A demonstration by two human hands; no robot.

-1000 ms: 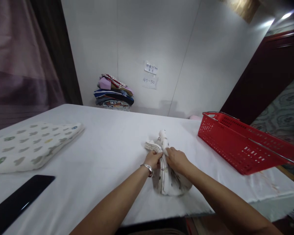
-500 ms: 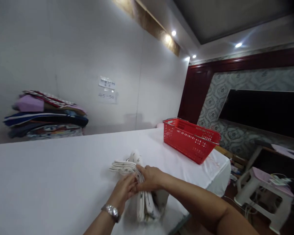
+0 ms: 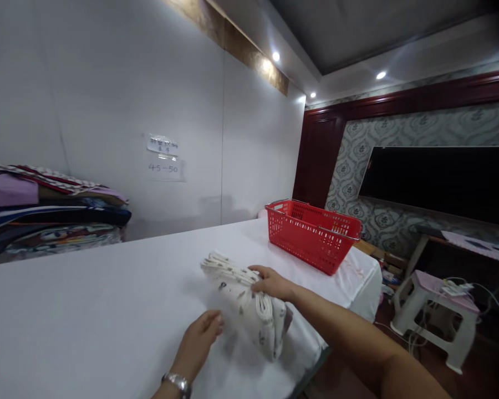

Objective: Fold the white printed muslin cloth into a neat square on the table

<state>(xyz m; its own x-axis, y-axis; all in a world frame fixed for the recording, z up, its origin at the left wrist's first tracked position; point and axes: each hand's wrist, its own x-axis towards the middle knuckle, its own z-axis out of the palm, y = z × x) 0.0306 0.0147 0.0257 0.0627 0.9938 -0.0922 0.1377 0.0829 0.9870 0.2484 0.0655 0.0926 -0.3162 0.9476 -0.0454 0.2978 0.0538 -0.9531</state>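
Note:
A folded white cloth (image 3: 247, 299) with a small dark print is tilted above the white-covered table (image 3: 120, 310), near its front edge. My right hand (image 3: 272, 284) grips its upper right side, with the fingers over the folded layers and partly hidden. To the left of the cloth, my left hand (image 3: 198, 335) is apart from it, holding nothing, its fingers loosely extended. A silver watch (image 3: 177, 382) is on my left wrist. Whether the cloth's lower end touches the table, I cannot tell.
Toward the table's right end stands a red plastic basket (image 3: 311, 235) with metal handles. A stack of folded fabrics (image 3: 58, 210) sits at the far left by the wall. On the floor at right is a pink-topped stool (image 3: 441, 288) with cables on it.
My left hand has let go of the folded cloth and moved down and left. The cloth has turned, showing its broad printed side, still in my right hand. The view has shifted rightward.

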